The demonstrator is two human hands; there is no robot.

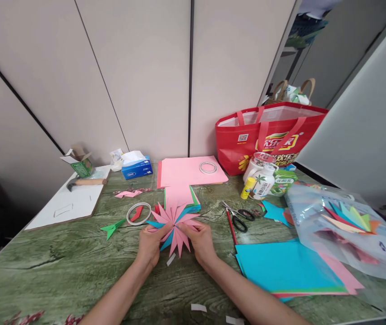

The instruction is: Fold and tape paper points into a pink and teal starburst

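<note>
A many-pointed star of folded paper (179, 241), mostly pink with a few blue points, is held just above the green wood-patterned table. My left hand (150, 243) pinches its left side, thumb near the centre. On the right side my right hand (199, 239) grips it the same way. Behind it lies a small stack of pink, green and blue paper (179, 195). To the left are a roll of white tape (139, 213), a green folded piece (112, 229) and a pink folded piece (128, 194). A small white strip (171, 259) lies below the star.
Scissors (238, 216) and a red pencil (231, 226) lie right of my hands, near blue sheets (289, 266), a glue stick (247, 188) and a plastic bag (345, 225). Behind stand a red bag (230, 149) and tissue box (137, 169). A hammer (86, 182) rests on a white board (67, 205).
</note>
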